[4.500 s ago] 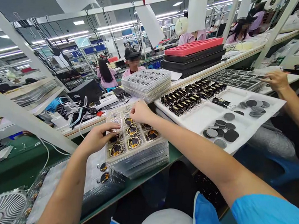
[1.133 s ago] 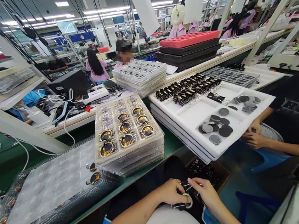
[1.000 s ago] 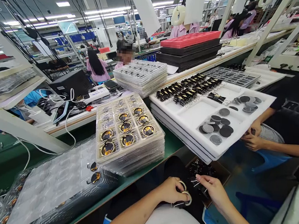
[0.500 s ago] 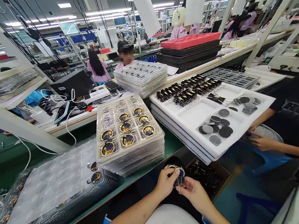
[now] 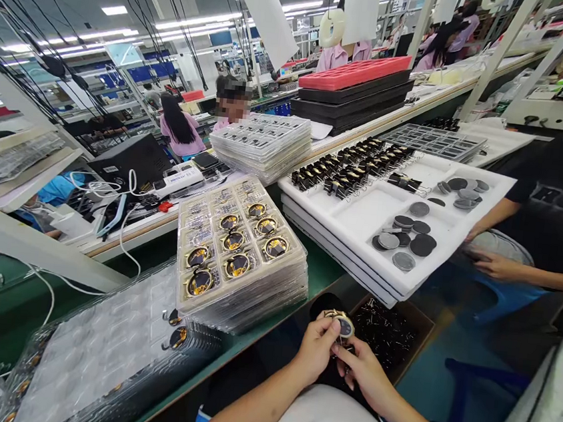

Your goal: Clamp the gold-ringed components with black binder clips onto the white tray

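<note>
In my left hand (image 5: 319, 341) is a gold-rimmed round watch case (image 5: 342, 325), gripped between thumb and fingers, its dark disc turned up toward me. My right hand (image 5: 359, 367) is closed at the lower edge of that case, its thumb and fingertips pinched together around a small black binder clip that is mostly hidden by the fingers. Both hands are above my lap. Just beyond them, a cardboard box (image 5: 421, 346) holds a heap of black clips with shiny wire handles (image 5: 384, 329).
Left of my hands stands a stack of clear trays (image 5: 248, 288) with gold-rimmed watch cases (image 5: 237, 265). White foam trays (image 5: 356, 219) carry rows of binder clips (image 5: 351, 168) and loose grey discs (image 5: 404, 261). More clear trays (image 5: 96, 346) lie lower left. A co-worker's hand (image 5: 499, 267) is at right.
The watch case has tilted so its disc faces me more. My right fingers have shifted beneath its edge, and the black binder clip seen plainly before is now mostly covered.
</note>
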